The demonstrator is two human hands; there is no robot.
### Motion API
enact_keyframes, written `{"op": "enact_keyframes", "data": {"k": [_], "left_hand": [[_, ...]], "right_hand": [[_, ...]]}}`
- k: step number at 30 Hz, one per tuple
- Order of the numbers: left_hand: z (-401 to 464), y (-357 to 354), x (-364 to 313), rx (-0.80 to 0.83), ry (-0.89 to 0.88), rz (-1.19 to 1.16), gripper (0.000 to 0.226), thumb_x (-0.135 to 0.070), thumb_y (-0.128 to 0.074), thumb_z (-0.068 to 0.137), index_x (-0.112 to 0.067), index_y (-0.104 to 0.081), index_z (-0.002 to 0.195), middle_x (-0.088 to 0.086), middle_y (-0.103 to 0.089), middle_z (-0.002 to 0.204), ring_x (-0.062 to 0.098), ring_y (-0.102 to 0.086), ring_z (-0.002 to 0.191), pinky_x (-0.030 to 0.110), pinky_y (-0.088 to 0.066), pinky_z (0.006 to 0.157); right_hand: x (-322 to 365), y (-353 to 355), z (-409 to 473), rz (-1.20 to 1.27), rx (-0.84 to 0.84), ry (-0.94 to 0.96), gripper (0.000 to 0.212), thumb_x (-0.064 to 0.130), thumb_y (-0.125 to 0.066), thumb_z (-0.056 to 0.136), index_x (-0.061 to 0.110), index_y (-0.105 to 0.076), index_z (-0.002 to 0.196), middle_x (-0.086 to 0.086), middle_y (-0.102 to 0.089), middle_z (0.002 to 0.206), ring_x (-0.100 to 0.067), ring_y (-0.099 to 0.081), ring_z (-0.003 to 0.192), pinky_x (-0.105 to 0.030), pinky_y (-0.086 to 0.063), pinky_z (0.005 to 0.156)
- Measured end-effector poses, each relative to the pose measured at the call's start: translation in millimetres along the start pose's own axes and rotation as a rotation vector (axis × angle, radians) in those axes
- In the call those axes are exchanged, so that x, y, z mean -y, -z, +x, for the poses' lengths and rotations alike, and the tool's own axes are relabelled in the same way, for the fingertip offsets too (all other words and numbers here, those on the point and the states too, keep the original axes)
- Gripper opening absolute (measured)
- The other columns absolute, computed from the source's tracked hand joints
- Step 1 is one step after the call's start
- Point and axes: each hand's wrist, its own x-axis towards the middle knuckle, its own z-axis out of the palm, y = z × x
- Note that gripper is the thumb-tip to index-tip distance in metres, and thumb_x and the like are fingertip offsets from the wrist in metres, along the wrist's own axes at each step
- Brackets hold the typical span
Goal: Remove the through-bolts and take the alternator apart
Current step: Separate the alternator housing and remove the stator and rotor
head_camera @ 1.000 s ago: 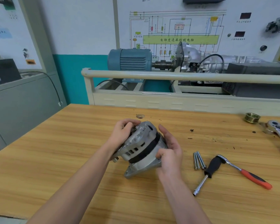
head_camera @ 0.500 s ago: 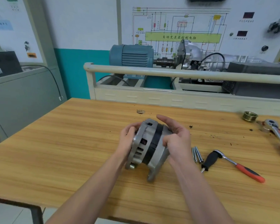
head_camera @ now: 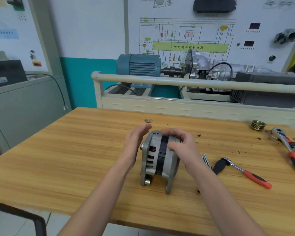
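The silver alternator (head_camera: 157,160) with a black middle band stands on edge on the wooden table (head_camera: 75,159). My right hand (head_camera: 182,147) grips its top and right half, fingers curled over the housing. Just left of the front cover, my left hand (head_camera: 134,143) is flat, fingers straight and apart, and holds nothing. Several loose through-bolts (head_camera: 206,160) lie on the table right of the alternator, partly hidden by my right wrist.
A ratchet with a red handle (head_camera: 245,172) and a black socket driver (head_camera: 219,166) lie to the right. Another red-handled ratchet (head_camera: 289,147) and a brass pulley (head_camera: 258,125) sit far right. A washer (head_camera: 148,120) lies behind the alternator. A motor bench stands beyond the table.
The alternator has been turned upright onto its mounting lugs. My left hand has let go of the front cover and now is open beside it. My right hand still holds on.
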Motion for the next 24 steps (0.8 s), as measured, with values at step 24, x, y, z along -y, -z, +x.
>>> {"op": "enact_keyframes", "data": {"k": [24], "left_hand": [[-6.5, -11.2, 5.1, -0.017, -0.341, 0.274, 0.043, -0.014, -0.052, 0.057, -0.040, -0.069, 0.087, -0.005, -0.068, 0.112, 0.007, -0.062, 0.104, 0.010, -0.048, 0.073]], "right_hand": [[-31.3, -14.3, 3.4, 0.121, -0.171, 0.417, 0.018, 0.003, -0.052, 0.055, 0.013, -0.037, 0.059, -0.008, -0.044, 0.070, -0.013, -0.043, 0.073, -0.018, -0.037, 0.067]]}}
